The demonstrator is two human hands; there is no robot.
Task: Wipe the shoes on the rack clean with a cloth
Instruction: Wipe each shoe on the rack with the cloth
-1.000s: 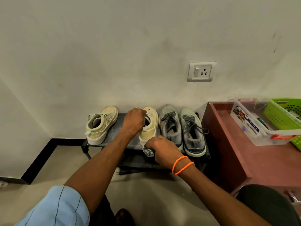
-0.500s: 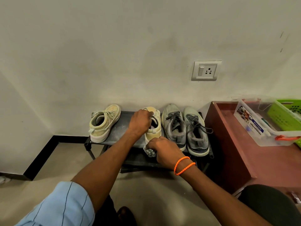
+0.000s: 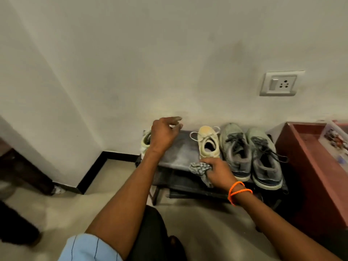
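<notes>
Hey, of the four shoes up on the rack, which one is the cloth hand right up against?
The cream shoe in the middle, with white laces. The right hand, gripping the cloth, sits at its heel. The two grey shoes lie further right; the other cream shoe sits far left.

Wall: switch-and-socket plate (image 3: 281,83), upper right | Right edge: reddish-brown table (image 3: 308,157) with raised rim, just beside the rack; clear plastic container (image 3: 334,137) on its far part, contents blurred | Wall foot: black skirting (image 3: 90,173) | Left edge: dark furniture (image 3: 22,170) | Floor (image 3: 79,210): beige
</notes>
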